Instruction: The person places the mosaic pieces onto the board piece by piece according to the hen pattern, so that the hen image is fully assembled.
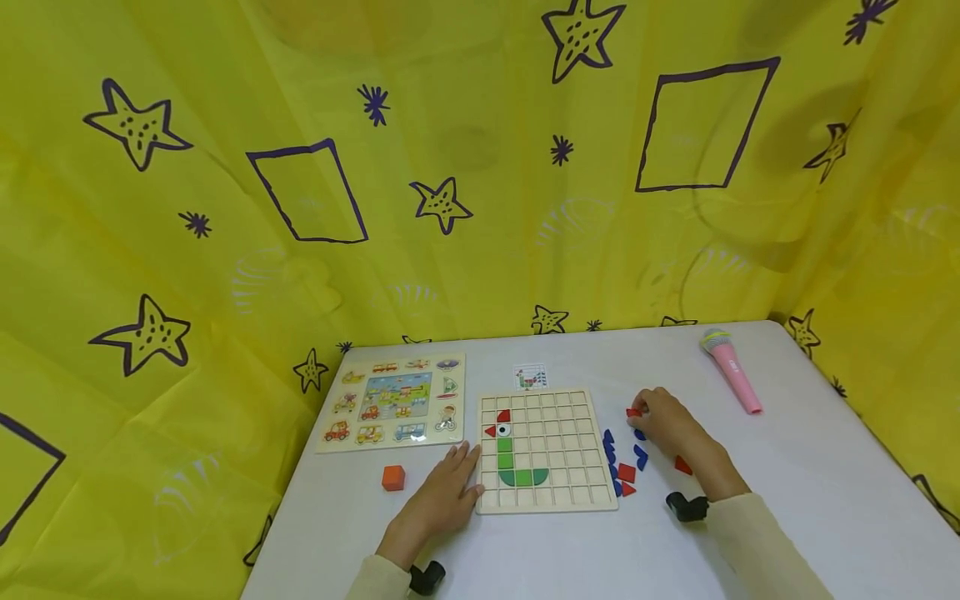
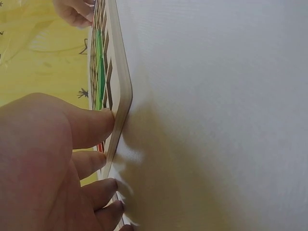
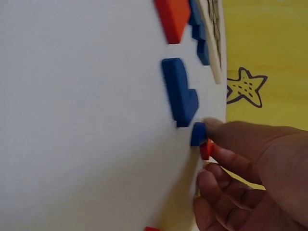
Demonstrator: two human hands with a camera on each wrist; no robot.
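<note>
A wooden grid board (image 1: 562, 507) lies on the table. On its left part, red, white and green pieces form a bird-like shape: a red piece (image 1: 503, 415), an eye tile (image 1: 503, 431) and green pieces (image 1: 505, 460). My left hand (image 1: 444, 493) rests at the board's left edge, fingers extended, the thumb touching the rim near the corner in the left wrist view. Right of the board, my right hand (image 1: 663, 423) pinches a small red piece (image 3: 206, 150) between thumb and index finger. Close under the thumb is a blue piece (image 3: 198, 134).
Blue pieces (image 1: 609, 450), a red square (image 1: 626, 473) and a red triangle (image 1: 628, 490) lie along the board's right side. A pattern card (image 1: 531, 377) is behind it. A vehicle puzzle (image 1: 341, 437), an orange cube (image 1: 393, 477) and a pink microphone (image 1: 735, 375) stand around.
</note>
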